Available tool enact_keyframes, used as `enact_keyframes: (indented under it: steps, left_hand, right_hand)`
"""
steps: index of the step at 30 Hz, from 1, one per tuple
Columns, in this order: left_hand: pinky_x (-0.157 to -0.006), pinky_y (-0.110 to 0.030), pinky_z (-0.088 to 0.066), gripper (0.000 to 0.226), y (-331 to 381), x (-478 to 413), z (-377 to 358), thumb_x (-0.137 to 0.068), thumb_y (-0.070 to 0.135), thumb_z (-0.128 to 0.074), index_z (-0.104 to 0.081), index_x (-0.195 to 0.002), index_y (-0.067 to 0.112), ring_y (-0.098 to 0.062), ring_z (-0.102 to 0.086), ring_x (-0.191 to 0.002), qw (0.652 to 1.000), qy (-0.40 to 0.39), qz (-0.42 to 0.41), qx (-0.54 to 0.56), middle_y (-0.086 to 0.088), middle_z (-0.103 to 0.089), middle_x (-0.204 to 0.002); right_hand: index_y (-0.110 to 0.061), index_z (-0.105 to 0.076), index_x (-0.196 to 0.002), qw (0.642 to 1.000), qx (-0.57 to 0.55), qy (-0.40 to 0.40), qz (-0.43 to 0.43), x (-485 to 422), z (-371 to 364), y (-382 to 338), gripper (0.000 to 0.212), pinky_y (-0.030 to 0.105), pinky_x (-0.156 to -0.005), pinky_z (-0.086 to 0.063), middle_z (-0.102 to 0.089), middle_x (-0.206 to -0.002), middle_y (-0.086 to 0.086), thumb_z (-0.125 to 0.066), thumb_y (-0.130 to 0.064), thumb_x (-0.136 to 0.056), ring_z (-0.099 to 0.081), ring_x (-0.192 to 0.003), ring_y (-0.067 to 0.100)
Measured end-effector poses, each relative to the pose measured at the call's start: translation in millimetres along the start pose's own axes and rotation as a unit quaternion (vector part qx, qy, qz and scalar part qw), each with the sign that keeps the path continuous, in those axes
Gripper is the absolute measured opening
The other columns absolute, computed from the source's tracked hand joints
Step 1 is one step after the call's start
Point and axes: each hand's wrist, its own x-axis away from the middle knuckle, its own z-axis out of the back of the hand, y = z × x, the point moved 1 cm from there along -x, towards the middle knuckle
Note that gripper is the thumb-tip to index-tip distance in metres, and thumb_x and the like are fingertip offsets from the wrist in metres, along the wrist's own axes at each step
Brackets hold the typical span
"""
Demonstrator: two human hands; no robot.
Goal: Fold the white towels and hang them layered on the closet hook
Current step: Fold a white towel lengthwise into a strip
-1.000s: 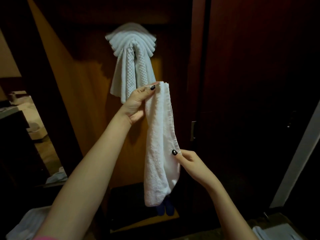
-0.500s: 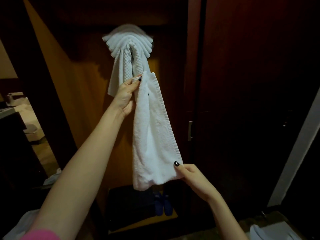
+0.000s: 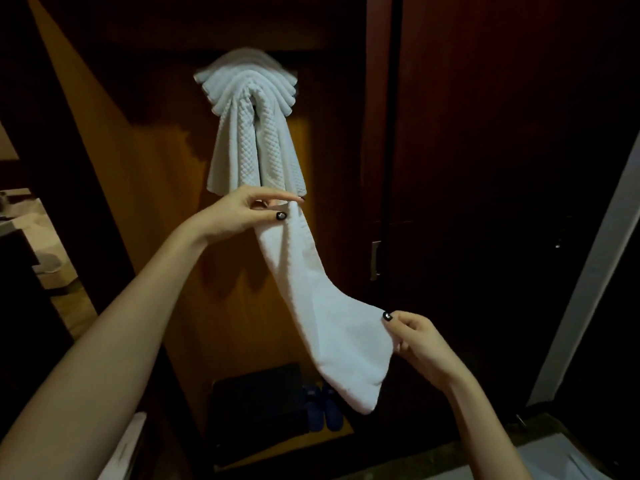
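A folded white towel (image 3: 322,306) stretches slantwise in front of the open closet. My left hand (image 3: 239,214) pinches its upper end between thumb and fingers, just under the hanging bundle. My right hand (image 3: 414,336) pinches the towel's right edge lower down, and the free end droops below it. Several white towels (image 3: 249,123) hang layered over the closet hook on the wooden back panel; the hook itself is hidden beneath them.
A dark wooden closet door (image 3: 485,168) stands to the right with a metal latch (image 3: 375,259). On the closet floor are a dark box (image 3: 256,410) and blue slippers (image 3: 325,410). White cloth (image 3: 561,462) lies at the bottom right.
My right hand has pulled the towel's lower part out to the right, so it now slants instead of hanging straight. My left hand has dropped to just below the hung bundle.
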Motion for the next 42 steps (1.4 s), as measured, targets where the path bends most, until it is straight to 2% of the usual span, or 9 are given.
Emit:
enact_keyframes:
  steps: [5, 11, 16, 21, 27, 31, 36, 39, 42]
  left_hand:
    - [-0.080, -0.015, -0.051, 0.020, -31, 4, 1, -0.090, 0.014, -0.064, -0.071, -0.101, 0.028, -0.004, -0.064, -0.095, 0.997, 0.052, 0.051, 0.024, 0.003, -0.069, -0.101]
    - [-0.062, -0.012, -0.049, 0.014, -55, 11, -6, -0.075, 0.030, -0.073, -0.075, -0.085, 0.021, -0.001, -0.067, -0.078, 0.988, 0.039, 0.126, 0.080, 0.009, -0.072, -0.083]
    - [-0.066, -0.010, -0.049, 0.011, -56, 12, -6, -0.071, 0.035, -0.077, -0.073, -0.075, 0.026, 0.002, -0.065, -0.080, 0.987, 0.056, 0.113, 0.095, 0.012, -0.071, -0.081]
    - [-0.068, -0.013, -0.051, 0.013, -70, 20, -1, -0.077, 0.027, -0.072, -0.076, -0.089, 0.024, -0.002, -0.068, -0.085, 0.981, 0.087, 0.122, 0.121, 0.007, -0.074, -0.089]
    - [-0.049, -0.007, -0.044, 0.012, -86, 34, -9, -0.093, 0.010, -0.058, -0.069, -0.097, 0.016, 0.007, -0.065, -0.063, 0.968, 0.132, 0.166, 0.136, 0.015, -0.072, -0.073]
    - [-0.054, -0.010, -0.049, 0.013, -98, 44, -13, -0.095, 0.010, -0.057, -0.069, -0.099, 0.013, 0.003, -0.066, -0.067, 0.960, 0.134, 0.193, 0.151, 0.011, -0.073, -0.077]
    - [-0.056, -0.012, -0.049, 0.010, -101, 48, -18, -0.094, 0.012, -0.057, -0.065, -0.090, 0.006, 0.000, -0.063, -0.064, 0.958, 0.129, 0.186, 0.177, 0.009, -0.067, -0.069]
    - [-0.055, -0.011, -0.046, 0.013, -100, 46, -22, -0.095, 0.014, -0.058, -0.064, -0.084, 0.011, 0.001, -0.060, -0.061, 0.956, 0.141, 0.192, 0.169, 0.011, -0.064, -0.066]
    - [-0.056, -0.015, -0.045, 0.018, -106, 44, -22, -0.096, 0.018, -0.059, -0.065, -0.079, 0.017, -0.003, -0.057, -0.065, 0.941, 0.185, 0.221, 0.174, 0.009, -0.062, -0.068]
  right_hand:
    - [-0.007, -0.068, -0.076, 0.997, 0.033, -0.055, -0.051, 2, -6, 5, 0.017, 0.026, -0.064, -0.043, -0.062, -0.078, 0.012, -0.076, -0.022, -0.075, -0.057, -0.069, 0.017]
    - [-0.007, -0.071, -0.075, 0.984, 0.108, -0.105, -0.100, 1, -11, 17, 0.010, 0.022, -0.068, -0.052, -0.070, -0.078, 0.008, -0.075, -0.010, -0.083, -0.066, -0.074, 0.014]
    - [-0.009, -0.065, -0.072, 0.976, 0.195, -0.047, -0.081, -5, -14, 26, 0.016, 0.025, -0.068, -0.045, -0.065, -0.072, 0.003, -0.077, -0.014, -0.083, -0.059, -0.070, 0.012]
    - [-0.009, -0.069, -0.077, 0.969, 0.209, -0.094, -0.089, -4, -15, 30, 0.010, 0.022, -0.068, -0.049, -0.067, -0.077, 0.002, -0.077, -0.014, -0.082, -0.062, -0.073, 0.009]
    - [-0.015, -0.057, -0.063, 0.931, 0.357, 0.046, -0.057, -11, -13, 34, 0.033, 0.022, -0.046, -0.030, -0.048, -0.055, -0.007, -0.080, -0.034, -0.075, -0.041, -0.049, 0.006]
    - [-0.012, -0.049, -0.059, 0.940, 0.310, 0.140, -0.018, -10, -7, 35, 0.040, 0.019, -0.043, -0.025, -0.044, -0.052, -0.006, -0.079, -0.032, -0.079, -0.037, -0.045, 0.005]
    - [0.005, -0.052, -0.073, 0.958, 0.229, 0.174, 0.006, -6, -3, 36, 0.032, 0.015, -0.047, -0.034, -0.054, -0.065, 0.007, -0.074, -0.016, -0.085, -0.050, -0.057, 0.010]
    - [-0.001, -0.050, -0.077, 0.969, 0.178, 0.166, 0.033, -4, -8, 34, 0.023, 0.016, -0.047, -0.034, -0.048, -0.064, 0.007, -0.072, -0.003, -0.084, -0.045, -0.054, 0.009]
    - [-0.017, -0.070, -0.099, 0.989, 0.090, 0.115, 0.018, -1, -12, 28, 0.019, 0.015, -0.063, -0.051, -0.073, -0.090, -0.006, -0.067, -0.003, -0.088, -0.068, -0.079, 0.008]
